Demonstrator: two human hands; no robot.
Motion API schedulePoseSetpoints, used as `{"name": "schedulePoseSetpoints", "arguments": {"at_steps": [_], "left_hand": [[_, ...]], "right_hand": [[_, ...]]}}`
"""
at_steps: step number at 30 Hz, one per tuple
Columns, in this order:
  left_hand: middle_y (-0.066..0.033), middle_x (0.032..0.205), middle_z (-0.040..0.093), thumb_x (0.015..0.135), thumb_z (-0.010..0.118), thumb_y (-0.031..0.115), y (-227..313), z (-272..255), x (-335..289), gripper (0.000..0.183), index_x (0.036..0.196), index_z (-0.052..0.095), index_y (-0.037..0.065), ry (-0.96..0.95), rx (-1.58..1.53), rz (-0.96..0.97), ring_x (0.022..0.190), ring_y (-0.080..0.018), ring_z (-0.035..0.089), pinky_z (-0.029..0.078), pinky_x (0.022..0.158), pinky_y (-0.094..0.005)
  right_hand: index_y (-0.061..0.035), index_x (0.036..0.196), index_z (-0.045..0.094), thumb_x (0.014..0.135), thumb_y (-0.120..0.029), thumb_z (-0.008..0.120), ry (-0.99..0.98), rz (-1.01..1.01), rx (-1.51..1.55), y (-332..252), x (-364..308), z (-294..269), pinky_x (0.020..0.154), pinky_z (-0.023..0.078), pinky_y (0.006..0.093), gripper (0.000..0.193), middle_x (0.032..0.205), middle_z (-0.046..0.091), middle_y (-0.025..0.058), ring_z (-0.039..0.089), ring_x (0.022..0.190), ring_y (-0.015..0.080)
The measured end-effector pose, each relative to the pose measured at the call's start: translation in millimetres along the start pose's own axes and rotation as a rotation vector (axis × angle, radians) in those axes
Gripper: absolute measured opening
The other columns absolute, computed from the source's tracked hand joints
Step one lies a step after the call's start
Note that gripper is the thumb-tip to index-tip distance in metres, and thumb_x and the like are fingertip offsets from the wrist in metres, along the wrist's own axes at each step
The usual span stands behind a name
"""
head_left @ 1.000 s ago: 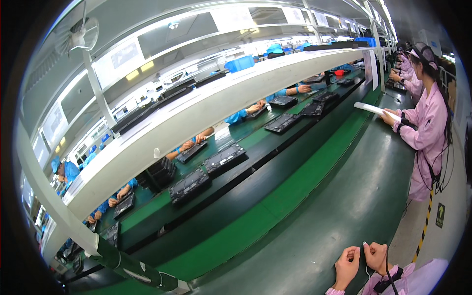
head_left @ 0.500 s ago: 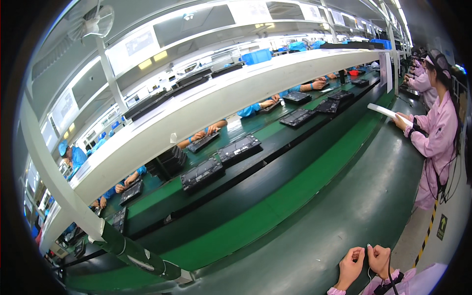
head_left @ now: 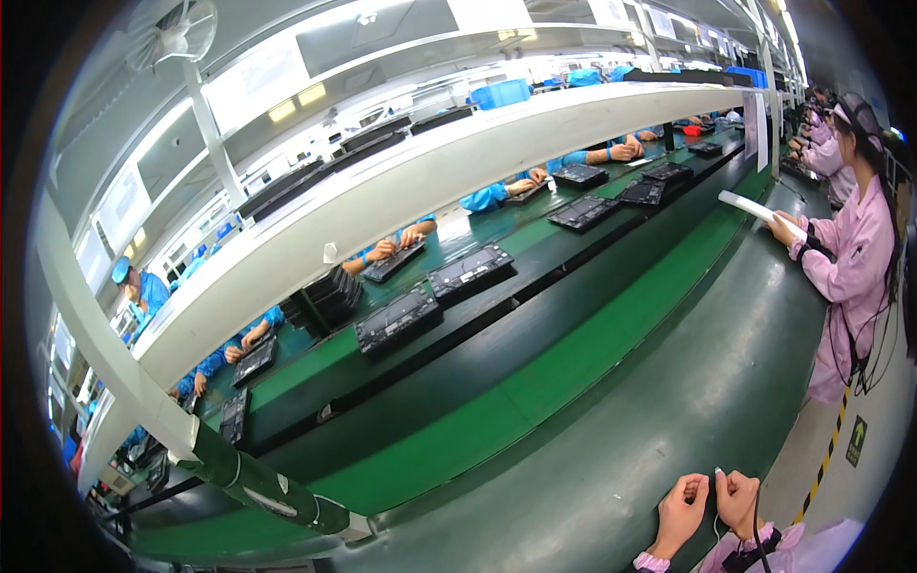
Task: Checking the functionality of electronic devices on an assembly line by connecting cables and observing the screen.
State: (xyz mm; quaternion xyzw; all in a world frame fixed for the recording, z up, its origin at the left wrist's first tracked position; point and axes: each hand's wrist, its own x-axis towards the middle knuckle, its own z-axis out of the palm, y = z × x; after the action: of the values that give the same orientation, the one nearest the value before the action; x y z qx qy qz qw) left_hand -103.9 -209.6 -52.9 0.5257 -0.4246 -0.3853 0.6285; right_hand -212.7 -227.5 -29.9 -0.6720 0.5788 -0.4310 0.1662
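At the lower right, over the edge of the dark green bench [head_left: 573, 497], my two hands are close together. My left hand [head_left: 679, 514] has its fingers curled and pressed together; whatever they may hold does not show. Beside it, my right hand [head_left: 737, 502] is closed in a pinch, with a tiny pale tip at the fingers, too small to name. A thin white cord [head_left: 717, 528] hangs between the wrists. A dark cable [head_left: 760, 537] runs by my right wrist, where a black band sits over a pink cuff.
Beyond the bench, a green conveyor [head_left: 516, 411] runs diagonally. Flat black device units [head_left: 397, 319] lie past it, near workers' hands in blue sleeves. A pillar [head_left: 115, 353] and white shelf [head_left: 382, 181] cross the view. A person in pink [head_left: 850, 248] holds a white object [head_left: 759, 212].
The view has shifted slightly. My hands keep nearly the same closed pose. Across the line, some blue-sleeved workers' hands have moved a little over their units.
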Motion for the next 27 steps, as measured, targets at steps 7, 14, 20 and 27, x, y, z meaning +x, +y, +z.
{"name": "schedulePoseSetpoints", "arguments": {"at_steps": [7,14,20,27], "left_hand": [[-0.0082,0.078,0.065,0.084,0.062,0.015,-5.3,-0.9,-1.9,0.015,0.091,0.059,0.001,0.020,0.014,0.032,0.068,-0.0129,0.063,0.049,0.064,-0.0249],[-0.0081,0.077,0.065,0.083,0.062,0.015,-10.0,-0.6,-2.4,0.016,0.091,0.060,0.001,0.013,-0.020,0.020,0.068,-0.0130,0.063,0.049,0.064,-0.0250],[-0.0079,0.077,0.065,0.083,0.062,0.016,-0.7,-2.6,-2.0,0.016,0.091,0.060,0.001,0.012,0.024,0.020,0.068,-0.0128,0.063,0.050,0.064,-0.0250],[-0.0078,0.076,0.065,0.083,0.062,0.015,-5.1,1.6,-2.4,0.016,0.091,0.060,0.001,0.023,0.033,0.035,0.068,-0.0127,0.063,0.050,0.064,-0.0248]], "right_hand": [[0.0030,0.051,0.045,0.079,-0.008,0.061,0.002,-0.009,-0.006,-4.3,-1.1,0.9,0.035,0.028,0.0279,0.034,0.039,0.043,0.0122,0.038,0.034,0.0094],[0.0032,0.051,0.046,0.079,-0.008,0.062,0.015,0.014,0.028,-8.0,-1.7,0.6,0.035,0.029,0.0270,0.034,0.040,0.043,0.0121,0.040,0.034,0.0091],[0.0031,0.052,0.046,0.079,-0.007,0.062,0.010,-0.013,0.013,-4.3,-1.3,1.4,0.035,0.028,0.0264,0.033,0.039,0.043,0.0113,0.037,0.034,0.0090],[0.0032,0.051,0.046,0.079,-0.007,0.062,0.035,-0.005,0.028,-0.8,-1.3,0.5,0.035,0.028,0.0273,0.034,0.039,0.042,0.0117,0.038,0.034,0.0094]]}}
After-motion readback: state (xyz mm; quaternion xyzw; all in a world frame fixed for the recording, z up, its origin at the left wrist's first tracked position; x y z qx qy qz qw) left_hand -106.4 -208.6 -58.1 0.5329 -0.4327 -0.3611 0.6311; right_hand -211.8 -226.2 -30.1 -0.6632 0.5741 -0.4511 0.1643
